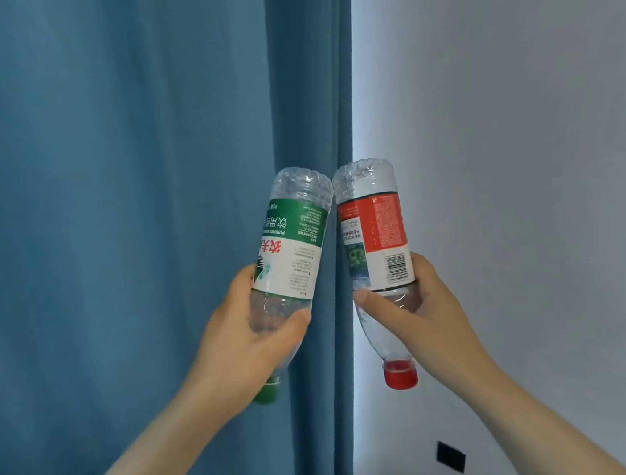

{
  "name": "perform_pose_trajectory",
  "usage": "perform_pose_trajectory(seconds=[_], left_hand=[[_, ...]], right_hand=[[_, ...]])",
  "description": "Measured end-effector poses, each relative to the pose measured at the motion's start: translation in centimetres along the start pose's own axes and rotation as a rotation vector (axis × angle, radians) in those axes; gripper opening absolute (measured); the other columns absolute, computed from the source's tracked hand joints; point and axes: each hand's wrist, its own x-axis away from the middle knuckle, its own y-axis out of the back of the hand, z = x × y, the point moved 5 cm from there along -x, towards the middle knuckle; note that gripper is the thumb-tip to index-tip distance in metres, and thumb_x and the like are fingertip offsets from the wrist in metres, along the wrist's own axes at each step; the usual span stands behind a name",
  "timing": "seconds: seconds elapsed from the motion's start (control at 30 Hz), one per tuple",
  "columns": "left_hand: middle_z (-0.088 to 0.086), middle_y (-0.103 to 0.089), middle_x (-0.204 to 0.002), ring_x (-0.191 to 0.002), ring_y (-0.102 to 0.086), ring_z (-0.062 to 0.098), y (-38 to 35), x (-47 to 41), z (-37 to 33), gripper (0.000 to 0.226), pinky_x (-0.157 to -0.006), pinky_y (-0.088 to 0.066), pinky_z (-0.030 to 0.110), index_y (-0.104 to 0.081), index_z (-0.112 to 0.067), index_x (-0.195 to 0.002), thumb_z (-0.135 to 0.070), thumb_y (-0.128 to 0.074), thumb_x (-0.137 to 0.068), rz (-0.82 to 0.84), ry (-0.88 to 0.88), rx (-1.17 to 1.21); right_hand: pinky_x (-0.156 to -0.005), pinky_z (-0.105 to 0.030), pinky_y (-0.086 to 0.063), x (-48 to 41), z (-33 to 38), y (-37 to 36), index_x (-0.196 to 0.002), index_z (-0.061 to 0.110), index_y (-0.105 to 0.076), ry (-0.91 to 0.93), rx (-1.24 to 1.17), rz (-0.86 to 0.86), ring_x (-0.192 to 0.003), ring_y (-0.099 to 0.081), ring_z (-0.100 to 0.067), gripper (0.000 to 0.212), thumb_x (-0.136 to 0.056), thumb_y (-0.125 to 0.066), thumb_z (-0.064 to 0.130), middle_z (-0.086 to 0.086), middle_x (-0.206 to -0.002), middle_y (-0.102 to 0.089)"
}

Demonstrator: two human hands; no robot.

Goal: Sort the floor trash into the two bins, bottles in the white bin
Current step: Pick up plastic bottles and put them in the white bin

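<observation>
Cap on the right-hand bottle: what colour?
Red. The cap points down below the right hand, seen in the head view.

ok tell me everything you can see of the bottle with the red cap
The red-capped bottle is clear thin plastic, apparently empty, with a red and white label carrying small print and a barcode. It is held upside down, red cap lowest and ribbed base on top, nearly vertical. The right hand grips its shoulder below the label, thumb across the front. Its base is right beside that of the green-labelled bottle; contact is unclear.
</observation>
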Motion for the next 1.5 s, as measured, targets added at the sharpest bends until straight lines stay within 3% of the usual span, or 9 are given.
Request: perform_pose_trajectory(seconds=[0.2,0.37,0.57,0.77,0.87,0.97,1.23,1.4,1.5], left_hand=[[-0.015,-0.066,-0.099,-0.080,-0.062,-0.012,-6.0,-3.3,5.7,0.043,-0.057,-0.042,-0.002,-0.048,-0.047,-0.100,-0.019,-0.074,-0.080,0.159,0.050,0.054],[-0.013,-0.065,-0.103,-0.084,-0.064,-0.004,-8.8,-6.6,11.7,0.048,-0.056,-0.045,0.002,-0.049,-0.036,-0.117,-0.022,-0.075,-0.079,0.288,0.105,0.059],[-0.015,-0.065,-0.099,-0.083,-0.066,0.002,-12.1,-9.3,19.5,0.051,-0.063,-0.045,0.011,-0.046,-0.040,-0.118,-0.031,-0.075,-0.077,0.427,0.209,0.028],[-0.011,-0.066,-0.102,-0.090,-0.066,0.010,-15.9,-9.5,26.8,0.052,-0.077,-0.053,0.026,-0.046,-0.035,-0.121,-0.034,-0.075,-0.077,0.529,0.343,-0.031],[-0.011,-0.063,-0.105,-0.091,-0.065,0.011,-18.3,-9.5,29.7,0.054,-0.076,-0.053,0.030,-0.044,-0.033,-0.123,-0.036,-0.073,-0.078,0.572,0.415,-0.075],[-0.009,-0.063,-0.107,-0.091,-0.064,0.013,-21.1,-9.8,32.2,0.054,-0.079,-0.054,0.033,-0.043,-0.032,-0.123,-0.037,-0.072,-0.078,0.611,0.476,-0.120],[-0.001,-0.064,-0.100,-0.075,-0.061,0.022,-29.2,-9.7,38.7,0.048,-0.061,-0.050,0.030,-0.049,-0.026,-0.114,-0.041,-0.072,-0.075,0.643,0.723,-0.246],[0.001,-0.061,-0.104,-0.091,-0.060,0.023,-33.8,-8.4,42.9,0.051,-0.076,-0.050,0.031,-0.049,-0.020,-0.118,-0.045,-0.067,-0.078,0.712,0.858,-0.411],[0.002,-0.061,-0.105,-0.092,-0.060,0.023,-36.2,-7.8,46.2,0.055,-0.076,-0.049,0.030,-0.049,-0.019,-0.119,-0.048,-0.067,-0.077,0.769,0.955,-0.458]], right_hand=[[-0.066,-0.005,-0.049,-0.6,-6.7,1.7,-0.119,0.040,-0.046,-0.144,0.083,-0.077,-0.089,-0.060,0.013,0.048,-0.080,-0.073,0.038,0.026,-0.103,-0.061],[-0.064,-0.006,-0.050,-1.2,-12.3,0.9,-0.110,0.043,-0.045,-0.281,0.157,-0.127,-0.085,-0.059,0.014,0.040,-0.081,-0.072,0.037,0.024,-0.097,-0.061],[-0.058,-0.008,-0.047,-0.9,-19.3,-0.4,-0.116,0.037,-0.041,-0.466,0.244,-0.179,-0.085,-0.062,0.001,0.045,-0.082,-0.070,0.039,0.019,-0.100,-0.058],[-0.076,-0.027,-0.056,1.1,-26.4,-0.7,-0.118,0.031,-0.044,-0.673,0.252,-0.219,-0.090,-0.065,-0.008,0.046,-0.081,-0.072,0.039,0.010,-0.103,-0.064],[-0.064,-0.011,-0.044,1.7,-29.8,-0.5,-0.119,0.029,-0.041,-0.756,0.249,-0.201,-0.088,-0.059,0.000,0.046,-0.084,-0.069,0.037,0.015,-0.101,-0.059],[-0.059,-0.008,-0.041,1.9,-34.0,0.1,-0.118,0.030,-0.037,-0.841,0.238,-0.172,-0.087,-0.057,0.002,0.046,-0.085,-0.068,0.036,0.016,-0.100,-0.056],[-0.065,-0.022,-0.049,2.4,-45.6,3.7,-0.113,0.022,-0.042,-1.082,0.247,-0.104,-0.085,-0.063,-0.012,0.046,-0.081,-0.072,0.038,0.002,-0.103,-0.062],[-0.076,-0.033,-0.056,3.3,-52.4,6.0,-0.113,0.020,-0.045,-1.242,0.275,0.003,-0.086,-0.063,-0.016,0.049,-0.079,-0.072,0.042,0.003,-0.099,-0.060],[-0.079,-0.033,-0.052,4.3,-56.0,6.5,-0.112,0.021,-0.041,-1.325,0.302,0.052,-0.088,-0.060,-0.016,0.050,-0.079,-0.072,0.043,0.001,-0.101,-0.057]])
